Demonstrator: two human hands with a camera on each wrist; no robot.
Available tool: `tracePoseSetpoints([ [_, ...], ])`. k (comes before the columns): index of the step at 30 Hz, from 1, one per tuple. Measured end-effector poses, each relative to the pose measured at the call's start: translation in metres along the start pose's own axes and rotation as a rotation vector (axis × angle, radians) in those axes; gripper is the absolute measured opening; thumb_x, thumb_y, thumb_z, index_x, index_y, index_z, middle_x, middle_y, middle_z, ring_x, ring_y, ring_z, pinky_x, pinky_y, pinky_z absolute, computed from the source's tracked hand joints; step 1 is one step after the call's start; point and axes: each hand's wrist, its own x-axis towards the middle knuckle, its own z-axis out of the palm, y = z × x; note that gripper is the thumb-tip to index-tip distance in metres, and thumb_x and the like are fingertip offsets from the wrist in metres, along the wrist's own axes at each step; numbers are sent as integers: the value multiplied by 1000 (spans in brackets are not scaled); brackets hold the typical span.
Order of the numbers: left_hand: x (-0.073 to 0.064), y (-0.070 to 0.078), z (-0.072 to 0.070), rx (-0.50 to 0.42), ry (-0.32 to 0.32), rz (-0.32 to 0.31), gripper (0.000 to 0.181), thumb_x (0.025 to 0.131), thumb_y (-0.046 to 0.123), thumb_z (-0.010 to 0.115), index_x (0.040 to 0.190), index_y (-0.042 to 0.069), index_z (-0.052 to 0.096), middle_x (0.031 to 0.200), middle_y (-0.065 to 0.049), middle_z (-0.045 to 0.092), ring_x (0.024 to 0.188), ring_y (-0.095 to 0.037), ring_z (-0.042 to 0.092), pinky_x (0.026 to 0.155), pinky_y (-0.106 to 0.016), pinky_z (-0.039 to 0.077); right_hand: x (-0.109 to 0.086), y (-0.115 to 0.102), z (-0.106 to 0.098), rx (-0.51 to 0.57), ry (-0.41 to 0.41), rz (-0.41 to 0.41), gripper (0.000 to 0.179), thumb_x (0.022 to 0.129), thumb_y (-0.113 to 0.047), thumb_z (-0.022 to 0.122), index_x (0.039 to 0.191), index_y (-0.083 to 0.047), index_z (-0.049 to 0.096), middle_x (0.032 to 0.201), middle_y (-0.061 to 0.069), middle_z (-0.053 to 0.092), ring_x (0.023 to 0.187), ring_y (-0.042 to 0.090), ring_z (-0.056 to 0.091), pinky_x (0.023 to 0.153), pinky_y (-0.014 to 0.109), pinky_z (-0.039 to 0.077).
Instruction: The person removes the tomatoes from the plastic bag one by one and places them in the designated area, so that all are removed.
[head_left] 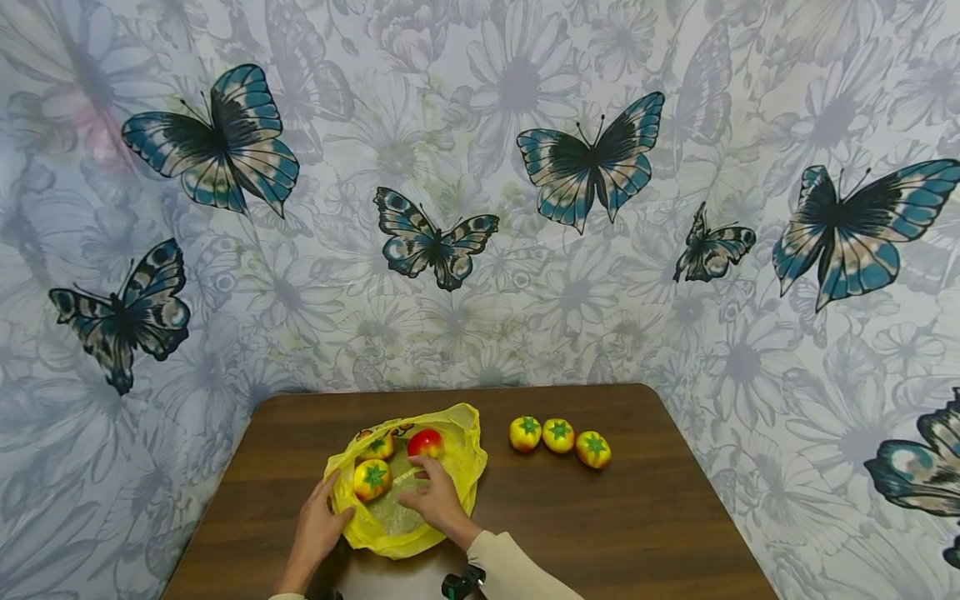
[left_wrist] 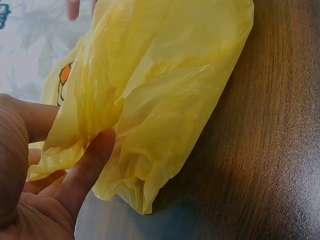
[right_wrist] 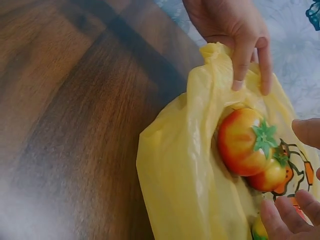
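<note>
A yellow plastic bag [head_left: 468, 475] lies spread with its mouth up. Inside are a red-yellow tomato [head_left: 372, 480] with a green star-shaped top, a second one [head_left: 378, 447] behind it and a redder one [head_left: 425, 444] at the back right. My left hand [head_left: 318, 525] grips the bag's left edge, with the plastic between thumb and fingers in the left wrist view. Over the bag's mouth, my right hand [head_left: 441, 500] has its fingers spread apart beside the redder tomato; whether a fingertip touches it I cannot tell. In the right wrist view, that tomato [right_wrist: 258, 230] is mostly hidden.
Three more yellow-red tomatoes [head_left: 558, 436] sit in a row right of the bag on the brown wooden table [head_left: 637, 533]. A wall with butterfly-patterned covering [head_left: 510, 333] stands behind the table's far edge.
</note>
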Motion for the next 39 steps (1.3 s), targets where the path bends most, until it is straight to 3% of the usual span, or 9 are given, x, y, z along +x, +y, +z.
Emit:
tracePoseSetpoints([
  [9,-2,2,1,-11,8,9,76,81,4,69,148,-6,36,148,-35,36,134,-53,39,105,-62,39,8,0,16,-72,4,33,62,81,-16,79,137,-9,53,138,12,54,120,38,57,84,34,57],
  [19,-3,1,2,-8,16,10,75,81,4,69,148,-6,36,147,-34,38,132,-53,42,104,-62,40,22,-4,31,-200,-32,47,66,81,-24,80,140,-17,52,140,10,51,122,34,56,92,41,54],
  [28,0,1,2,14,23,20,75,80,4,70,147,-5,38,146,-34,40,127,-52,47,99,-60,44,33,0,46,-392,-28,-49,66,77,-26,83,137,-23,55,132,-1,53,118,20,58,100,38,51],
  [34,0,1,1,15,26,25,74,80,4,70,146,-6,38,146,-34,39,128,-53,46,101,-60,43,37,2,50,-411,-27,-24,67,75,-25,85,135,-22,55,130,0,53,116,22,59,97,40,52],
  [39,0,0,0,6,9,8,74,81,5,70,147,-5,38,147,-34,38,129,-53,45,100,-60,43,38,6,50,-370,-48,48,69,74,-24,86,136,-25,56,135,2,51,119,26,58,96,41,52],
])
